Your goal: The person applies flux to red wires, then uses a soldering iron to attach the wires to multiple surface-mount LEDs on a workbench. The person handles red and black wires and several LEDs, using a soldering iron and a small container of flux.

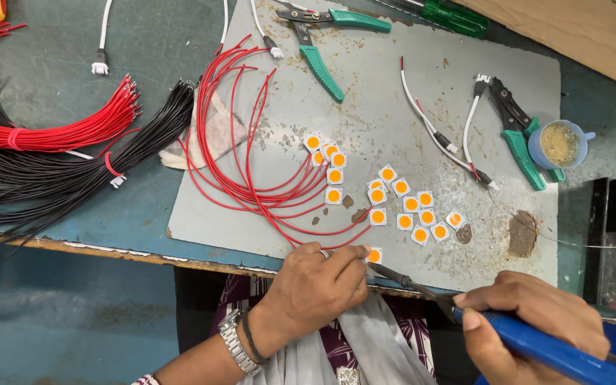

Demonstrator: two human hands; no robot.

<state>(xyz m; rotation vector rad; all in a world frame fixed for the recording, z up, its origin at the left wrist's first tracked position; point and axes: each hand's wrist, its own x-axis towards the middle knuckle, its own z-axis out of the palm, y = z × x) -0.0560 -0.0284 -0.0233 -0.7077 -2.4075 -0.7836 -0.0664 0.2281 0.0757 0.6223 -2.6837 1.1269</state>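
Head view: a small white square chip with an orange centre is pinned at the near edge of the grey metal plate by the pinched fingers of the left hand, a red wire being held against it, while a blue-handled soldering iron is clenched in the right hand, its tip just beside the chip. The chip is judged light, rigid, brittle and easily flicked away, so it is best held by its white edges, clear of the orange face. The wire is judged thin, springy and best gripped close to its bare end.
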